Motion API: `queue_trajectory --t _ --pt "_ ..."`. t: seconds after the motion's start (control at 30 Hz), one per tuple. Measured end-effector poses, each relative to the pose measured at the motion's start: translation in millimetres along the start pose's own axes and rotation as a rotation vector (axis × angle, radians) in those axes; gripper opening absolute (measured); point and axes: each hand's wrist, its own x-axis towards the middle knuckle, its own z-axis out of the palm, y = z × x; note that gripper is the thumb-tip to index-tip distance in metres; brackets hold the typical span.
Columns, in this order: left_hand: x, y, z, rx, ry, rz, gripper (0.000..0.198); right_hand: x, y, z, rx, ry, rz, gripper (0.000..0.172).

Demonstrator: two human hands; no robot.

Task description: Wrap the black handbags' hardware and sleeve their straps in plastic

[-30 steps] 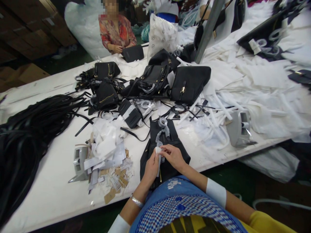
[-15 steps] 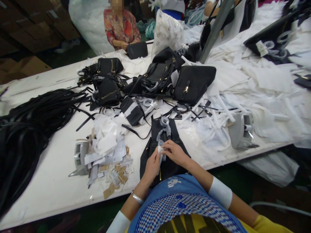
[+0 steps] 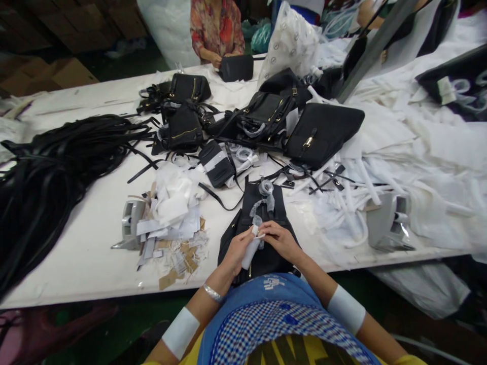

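Observation:
A black backpack [image 3: 281, 213] lies against the table's near edge, in front of my body. Clear plastic wrap [image 3: 262, 203] covers its handle or strap hardware. Over the bag, my left hand [image 3: 240, 249] is closed on a strip of white wrapping [image 3: 249, 253], which hangs down past the fingers. My right hand [image 3: 279, 238] meets it from the right, thumb and fingertips pinched on the same white wrapping near its top. The exact fold between the fingertips is too small to make out.
Left of the bag stand a grey tape dispenser [image 3: 132, 225] and a heap of papers and tags [image 3: 175, 203]. Black straps [image 3: 57, 162] pile at far left. Several black bags lie behind, one with a gold clasp [image 3: 323, 134]. Another dispenser [image 3: 388, 223] stands right. Across the table, a person [image 3: 216, 30] handles a black pouch.
My view has shifted, so the table scene sits further right. The white strip now shows longer and wider below my left hand; both hands stay together over the backpack.

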Motion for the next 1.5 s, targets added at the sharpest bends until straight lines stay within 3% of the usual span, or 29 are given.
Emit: queue_trajectory --t 0.27,0.57,0.67,0.8,0.93,1.03,1.1,1.3,1.4,1.5 --pt "-5.0 1.1 5.4 0.233 0.093 0.121 0.04 0.9 -9.9 -1.9 -0.171 -0.003 -0.09 0.015" --pt "-8.1 -3.2 4.4 0.203 -0.009 0.255 0.037 2.4 -13.5 4.3 -0.217 0.022 -0.052 0.016" --pt "-7.8 -5.7 4.6 0.281 -0.015 0.251 0.04 4.4 -11.6 2.4 -0.196 0.026 0.025 0.02" --pt "-5.4 -8.8 6.6 0.344 0.025 0.269 0.038 12.4 -7.6 0.4 -0.105 0.016 0.181 0.042" --pt "-4.4 -5.6 8.9 0.216 0.097 0.217 0.034 14.3 -3.7 5.0 0.049 0.043 0.257 0.035" --pt "-6.1 -1.1 9.6 0.105 0.123 0.167 0.034 2.8 -3.9 10.8 0.054 0.228 0.293 0.03" --pt "-7.4 0.5 9.8 0.087 0.14 0.149 0.034 -7.6 -5.1 14.4 -0.007 0.284 0.345 0.028" --pt "-7.2 -4.2 9.6 0.109 0.165 0.139 0.037 -15.4 -1.0 22.7 0.101 0.182 0.529 0.042" --pt "-5.1 -9.1 5.1 0.068 0.166 0.088 0.053 -12.2 4.5 26.1 0.2 0.174 0.507 0.04" --pt "-2.3 -12.4 -1.5 0.017 0.138 0.045 0.049 -13.8 9.3 31.2 0.339 0.171 0.455 0.044"
